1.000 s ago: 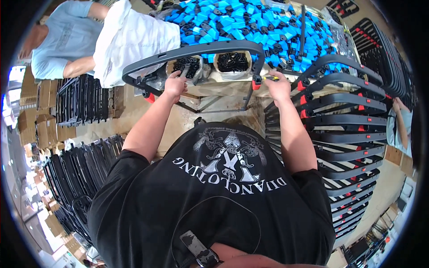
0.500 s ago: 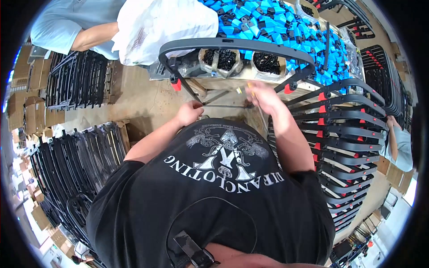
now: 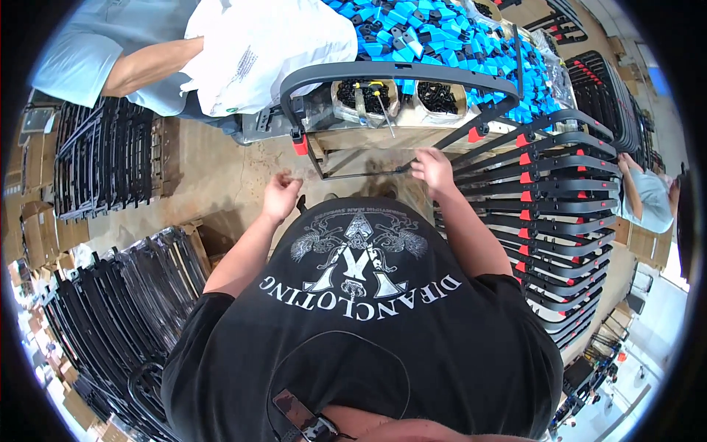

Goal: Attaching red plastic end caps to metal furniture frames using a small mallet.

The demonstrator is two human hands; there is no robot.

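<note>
A black tubular frame (image 3: 401, 71) with red plastic pieces stands in front of me, its curved top bar over the bench edge. To the left of its lower crossbar, my left hand (image 3: 281, 195) is held up with its fingers bent and apart, holding nothing. My right hand (image 3: 433, 171) hovers by the crossbar's right end, fingers loosely bent and apart; I see nothing in it. A T-handle hex key (image 3: 379, 94) with a yellow and black grip lies on a box of small black parts (image 3: 346, 96), its shaft over the rim.
Blue and black plastic pieces (image 3: 412, 37) heap on the bench beside a second parts box (image 3: 440, 97). Similar black frames (image 3: 545, 214) crowd my right side; dark frames (image 3: 110, 295) stack at left. A co-worker's arm (image 3: 155, 66) reaches over a white bag (image 3: 272, 51).
My right hand has let go of the hex key, which now lies on the parts box. My left hand has moved left, away from the crossbar.
</note>
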